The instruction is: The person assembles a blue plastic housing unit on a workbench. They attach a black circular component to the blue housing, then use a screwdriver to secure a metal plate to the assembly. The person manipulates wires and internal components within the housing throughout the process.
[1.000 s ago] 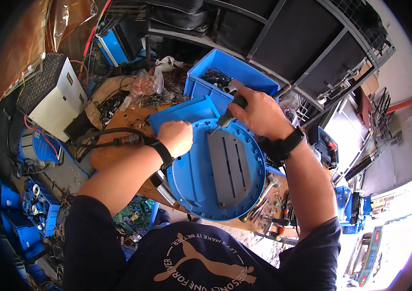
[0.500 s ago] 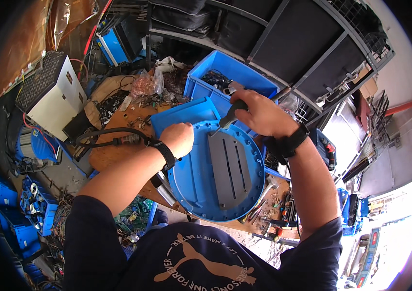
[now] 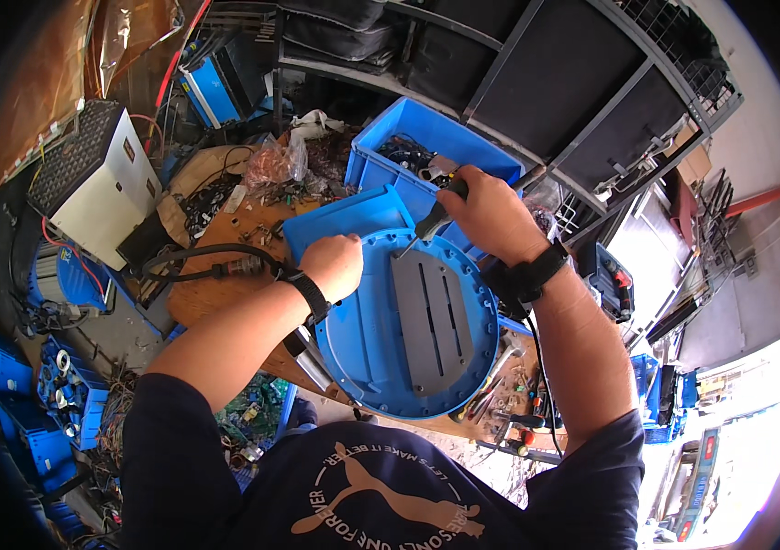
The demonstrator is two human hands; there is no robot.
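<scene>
A round blue housing (image 3: 353, 339) with a raised rim and small holes around it lies in front of me. Fixed across its right half is a dark grey plate (image 3: 417, 321) with long slots and screws near its corners. My left hand (image 3: 335, 264) is closed over the housing's upper left rim; its fingertips are mostly hidden. Above the plate my right hand (image 3: 492, 213) grips the dark handle of a screwdriver (image 3: 433, 224). The shaft slants down to the left, with its tip at the plate's upper left corner.
Behind the housing stand a blue lid-like panel (image 3: 339, 220) and a blue crate (image 3: 381, 174) with black cables. The wooden bench (image 3: 225, 229) carries scraps and a thick black cable (image 3: 206, 247). Several hand tools lie beyond the housing's right edge, near a hammer (image 3: 505, 356).
My right hand has turned slightly and opened its grip a little around the screwdriver's handle, whose upper end now shows more. My left hand and the housing have stayed nearly in place.
</scene>
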